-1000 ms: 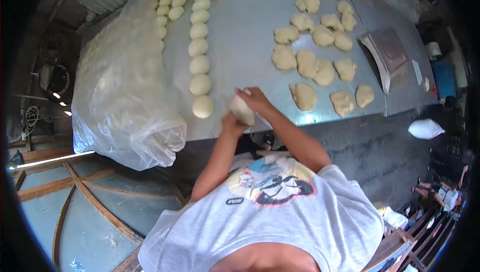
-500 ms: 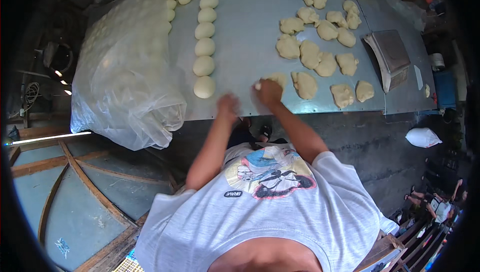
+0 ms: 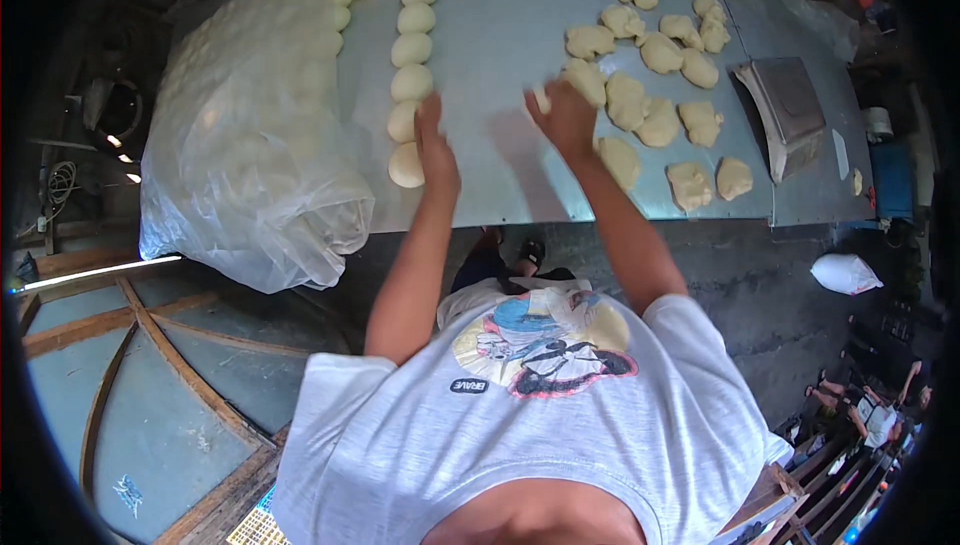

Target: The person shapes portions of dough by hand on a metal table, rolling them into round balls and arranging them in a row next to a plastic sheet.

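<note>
At least eight cream dough balls [image 3: 411,49], smooth and rounded, line the long row on the counter [image 3: 500,35]; three uneven lumps [image 3: 690,186] lie nearest its front edge. The left hand [image 3: 437,150], fingers straight and together, is beside the row's two nearest balls. The right hand's [image 3: 568,125] fingers pinch a small pale piece [image 3: 542,101]. Bare counter separates row and lumps.

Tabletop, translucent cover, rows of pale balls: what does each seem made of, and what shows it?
Tabletop: probably sheet metal; smooth grey satin finish, soft reflections, though possibly painted.
Translucent cover: likely thin plastic film; glossy, crinkled, see-through.
Pale balls: apparently raw dough; smooth, matte, creamy.
</note>
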Motion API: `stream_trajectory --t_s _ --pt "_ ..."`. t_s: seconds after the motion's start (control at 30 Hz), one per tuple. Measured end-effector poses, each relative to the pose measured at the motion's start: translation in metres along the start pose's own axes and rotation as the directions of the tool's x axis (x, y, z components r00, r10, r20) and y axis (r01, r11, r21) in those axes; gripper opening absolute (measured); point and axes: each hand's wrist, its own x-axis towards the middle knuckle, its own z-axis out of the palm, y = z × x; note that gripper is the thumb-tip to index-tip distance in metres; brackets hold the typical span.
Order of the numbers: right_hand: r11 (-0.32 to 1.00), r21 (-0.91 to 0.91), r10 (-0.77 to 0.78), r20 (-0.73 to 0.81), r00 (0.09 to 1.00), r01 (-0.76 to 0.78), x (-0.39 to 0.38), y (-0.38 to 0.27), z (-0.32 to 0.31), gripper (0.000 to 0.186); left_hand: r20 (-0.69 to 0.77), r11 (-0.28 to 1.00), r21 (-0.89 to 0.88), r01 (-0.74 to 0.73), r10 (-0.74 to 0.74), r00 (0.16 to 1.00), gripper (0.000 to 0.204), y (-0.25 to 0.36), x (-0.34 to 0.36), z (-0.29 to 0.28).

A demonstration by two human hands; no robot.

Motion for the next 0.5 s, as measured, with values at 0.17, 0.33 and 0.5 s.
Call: stream_trajectory --t_s 0.17,0.33,0.5 --pt "0.499 0.426 0.028 0.862 0.505 -0.755 -0.075 0.006 0.045 0.072 0.072 0.948 0.303 0.101 -0.129 0.989 0.051 -0.048 -0.096 -0.035" --pt "-0.081 0.63 -0.134 0.761 0.635 -0.773 0.011 -0.052 -0.014 0.08 0.415 0.947 0.189 -0.259 0.162 0.895 0.049 0.006 -0.049 0.015" --pt "0.34 0.94 0.18 -0.102 0.978 0.035 0.053 -0.064 -0.081 0.055 0.573 0.615 0.47 -0.633 0.333 0.749 0.047 0.107 -0.002 0.062"
